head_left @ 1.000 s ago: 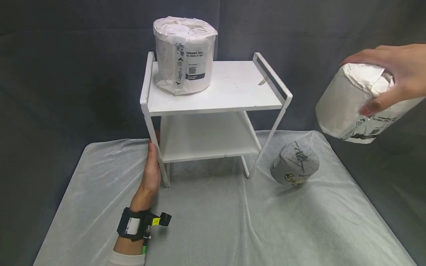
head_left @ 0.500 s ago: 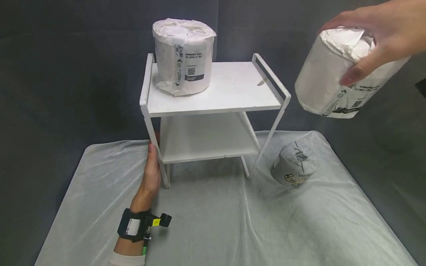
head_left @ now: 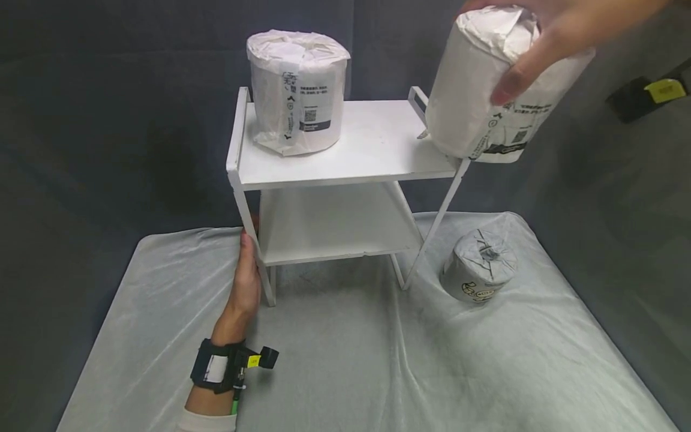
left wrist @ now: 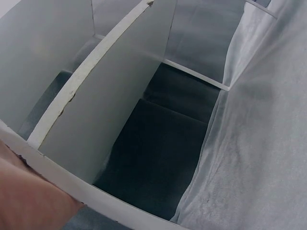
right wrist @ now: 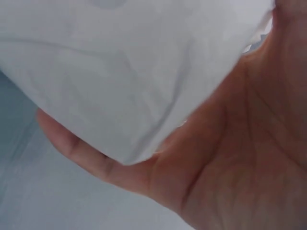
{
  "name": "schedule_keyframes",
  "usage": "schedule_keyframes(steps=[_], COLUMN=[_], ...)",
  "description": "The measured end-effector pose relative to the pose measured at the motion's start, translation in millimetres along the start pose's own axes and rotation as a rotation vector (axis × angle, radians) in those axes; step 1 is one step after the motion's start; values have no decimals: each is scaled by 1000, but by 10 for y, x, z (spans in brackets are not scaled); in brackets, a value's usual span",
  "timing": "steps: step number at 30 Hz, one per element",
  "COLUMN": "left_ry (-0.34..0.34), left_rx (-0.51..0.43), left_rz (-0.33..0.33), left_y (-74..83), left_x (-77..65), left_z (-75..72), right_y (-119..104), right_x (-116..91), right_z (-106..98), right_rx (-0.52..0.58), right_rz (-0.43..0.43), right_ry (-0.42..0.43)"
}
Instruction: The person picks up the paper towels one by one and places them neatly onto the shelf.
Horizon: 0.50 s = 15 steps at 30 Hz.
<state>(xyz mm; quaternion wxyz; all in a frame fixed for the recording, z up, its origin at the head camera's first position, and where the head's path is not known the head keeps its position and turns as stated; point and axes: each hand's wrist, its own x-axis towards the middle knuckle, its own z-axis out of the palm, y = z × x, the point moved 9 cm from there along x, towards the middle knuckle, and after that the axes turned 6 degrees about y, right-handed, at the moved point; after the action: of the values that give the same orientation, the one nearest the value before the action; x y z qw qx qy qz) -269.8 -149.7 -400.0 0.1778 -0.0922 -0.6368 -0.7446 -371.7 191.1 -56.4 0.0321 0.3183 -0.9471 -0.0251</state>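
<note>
A white two-tier shelf rack (head_left: 378,135) stands on the cloth in the head view. My left hand (head_left: 245,285) grips its left front leg low down, thumb in front and fingers mostly hidden behind. In the left wrist view, part of that hand (left wrist: 33,196) lies against the white frame (left wrist: 96,195). From above, my right hand (head_left: 558,36) holds a white paper-wrapped toilet roll (head_left: 464,102), tilted, overlapping the rack's right rail. The wrapper (right wrist: 110,91) fills much of the right wrist view. Another white wrapped toilet roll (head_left: 299,96) stands upright on the left of the top shelf.
A smaller grey-wrapped toilet roll (head_left: 479,266) sits on the grey cloth (head_left: 335,360) right of the rack. The lower shelf (head_left: 340,219) slopes in view beneath the top one. A dark curtain (head_left: 135,120) hangs behind.
My right hand has carried the white toilet roll leftward and up, from the far right to the rack's right rail. The left hand and rack have stayed in place.
</note>
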Motion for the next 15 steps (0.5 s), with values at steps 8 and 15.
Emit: schedule_keyframes(steps=[8, 15], left_ry=[1, -14], left_rx=[12, 19], left_rz=[-9, 3], left_y=[-5, 28], left_x=[-19, -4], left_z=[-8, 10], right_y=[-204, -397], right_x=[310, 496], right_z=[18, 37], right_rx=[-9, -44], right_rz=[43, 38], right_ry=[-59, -82])
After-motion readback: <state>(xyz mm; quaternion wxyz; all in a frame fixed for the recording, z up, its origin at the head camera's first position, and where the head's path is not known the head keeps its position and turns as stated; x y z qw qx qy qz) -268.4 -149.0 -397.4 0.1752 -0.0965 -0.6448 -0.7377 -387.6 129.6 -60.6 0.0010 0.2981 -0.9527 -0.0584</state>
